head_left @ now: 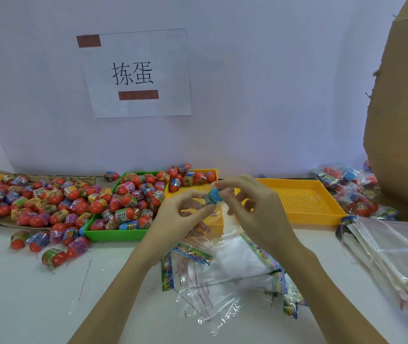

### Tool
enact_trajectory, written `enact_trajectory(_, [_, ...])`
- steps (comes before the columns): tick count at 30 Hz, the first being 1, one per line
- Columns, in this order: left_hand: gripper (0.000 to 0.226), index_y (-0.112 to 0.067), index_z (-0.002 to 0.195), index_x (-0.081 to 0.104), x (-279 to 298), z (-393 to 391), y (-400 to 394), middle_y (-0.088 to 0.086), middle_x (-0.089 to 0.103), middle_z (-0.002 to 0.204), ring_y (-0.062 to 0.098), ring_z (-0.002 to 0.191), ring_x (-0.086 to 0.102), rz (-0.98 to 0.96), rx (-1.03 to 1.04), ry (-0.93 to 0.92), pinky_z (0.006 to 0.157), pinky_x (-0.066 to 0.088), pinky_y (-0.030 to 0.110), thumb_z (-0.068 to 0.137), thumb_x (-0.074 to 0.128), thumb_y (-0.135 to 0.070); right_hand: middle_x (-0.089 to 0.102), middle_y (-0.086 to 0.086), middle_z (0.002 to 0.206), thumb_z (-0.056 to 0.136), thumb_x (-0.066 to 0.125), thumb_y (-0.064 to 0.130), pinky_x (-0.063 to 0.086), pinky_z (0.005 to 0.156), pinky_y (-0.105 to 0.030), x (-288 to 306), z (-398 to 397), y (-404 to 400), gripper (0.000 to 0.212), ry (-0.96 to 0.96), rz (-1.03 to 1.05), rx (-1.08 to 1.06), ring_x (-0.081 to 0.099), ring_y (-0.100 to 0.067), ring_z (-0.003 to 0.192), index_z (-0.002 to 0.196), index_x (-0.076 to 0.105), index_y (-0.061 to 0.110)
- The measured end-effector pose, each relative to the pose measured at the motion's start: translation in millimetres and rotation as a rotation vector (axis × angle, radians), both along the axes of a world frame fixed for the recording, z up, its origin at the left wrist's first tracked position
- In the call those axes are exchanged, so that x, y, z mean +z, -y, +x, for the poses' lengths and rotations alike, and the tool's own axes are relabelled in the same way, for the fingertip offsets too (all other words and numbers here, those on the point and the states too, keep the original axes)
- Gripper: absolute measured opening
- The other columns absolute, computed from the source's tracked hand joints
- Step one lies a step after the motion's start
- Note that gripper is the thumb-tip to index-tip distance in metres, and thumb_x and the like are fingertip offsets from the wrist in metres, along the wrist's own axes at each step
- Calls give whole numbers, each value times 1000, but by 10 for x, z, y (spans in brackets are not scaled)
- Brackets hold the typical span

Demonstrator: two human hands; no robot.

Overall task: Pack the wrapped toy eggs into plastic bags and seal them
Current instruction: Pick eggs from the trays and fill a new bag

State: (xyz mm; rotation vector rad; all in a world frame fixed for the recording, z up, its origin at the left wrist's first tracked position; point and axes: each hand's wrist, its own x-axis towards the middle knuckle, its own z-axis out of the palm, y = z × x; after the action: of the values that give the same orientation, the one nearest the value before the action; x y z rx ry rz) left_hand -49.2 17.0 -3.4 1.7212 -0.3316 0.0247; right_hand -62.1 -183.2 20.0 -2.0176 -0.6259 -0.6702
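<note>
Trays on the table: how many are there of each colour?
Green tray: 1, full of wrapped eggs.
Yellow trays: 2, one behind the hands with eggs at its far end, one to the right with no eggs showing in it.
Total: 3 trays.

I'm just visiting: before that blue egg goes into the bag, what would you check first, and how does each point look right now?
1. Blue-topped egg gripped: ok, the right hand pinches it.
2. Clear plastic bag held: ok, the left hand pinches it.
3. Bag mouth open under the egg: cannot tell.
4. Egg's wrapper intact: cannot tell.
5. More eggs in reach: ok, the green tray is full.
6. Spare bags: ok, a stack lies at right.
</note>
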Motion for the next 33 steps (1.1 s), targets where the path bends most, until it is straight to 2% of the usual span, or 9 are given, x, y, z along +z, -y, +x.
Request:
enact_trajectory(3, [38, -31, 119, 71, 4, -25, 15, -4, 81, 102, 26, 78, 80, 3, 6, 17, 66, 65, 31, 85, 78, -47, 66, 6, 121, 96, 72, 25, 44, 60, -8, -62, 26, -25, 25, 4, -165, 6, 62, -5, 61, 120, 75, 18])
enact_trajectory(7, [33, -30, 120, 70, -8, -29, 38, -7, 81, 101, 23, 78, 80, -6, 47, 9, 63, 63, 26, 90, 78, -40, 62, 6, 127, 97, 71, 18, 44, 61, -7, -89, 48, -22, 31, -41, -203, 1, 63, -4, 60, 128, 71, 21])
enact_trajectory(14, [27, -24, 116, 74, -19, -39, 66, 0, 81, 106, 27, 87, 81, -60, 48, -59, 77, 67, 45, 92, 78, -37, 59, 4, 125, 98, 68, 24, 45, 62, -11, -91, 31, -37, 26, -92, -193, -8, 65, -7, 56, 123, 71, 20])
enact_trajectory(18, [29, -22, 116, 74, -17, -44, 83, 1, 81, 108, 28, 92, 80, -72, 30, -110, 85, 65, 50, 92, 75, -39, 57, 5, 125, 98, 68, 21, 44, 61, -12, -85, 33, -18, 24, -127, -192, 21, 66, -9, 55, 122, 71, 20])
enact_trajectory(24, [31, -19, 118, 75, -2, -60, 78, 5, 81, 108, 29, 96, 80, -86, 2, -129, 83, 66, 49, 97, 71, -42, 59, 8, 116, 96, 72, 18, 47, 62, -13, -82, 44, 2, 23, -152, -163, -15, 68, -7, 63, 120, 71, 18])
enact_trajectory(28, [31, -19, 118, 76, 16, -76, 93, 4, 81, 107, 28, 96, 80, -111, 9, -126, 74, 67, 39, 99, 69, -43, 60, 10, 112, 96, 71, 22, 52, 66, -15, -91, 61, 3, 21, -142, -109, -42, 68, -5, 74, 117, 72, 21])
enact_trajectory(33, [27, -24, 115, 77, 34, -79, 90, 5, 82, 98, 22, 92, 80, -93, 83, -79, 84, 64, 51, 98, 70, -43, 57, 13, 112, 95, 72, 33, 50, 70, -14, -111, 63, 15, 36, -143, -205, 12, 63, -6, 81, 130, 67, 29])
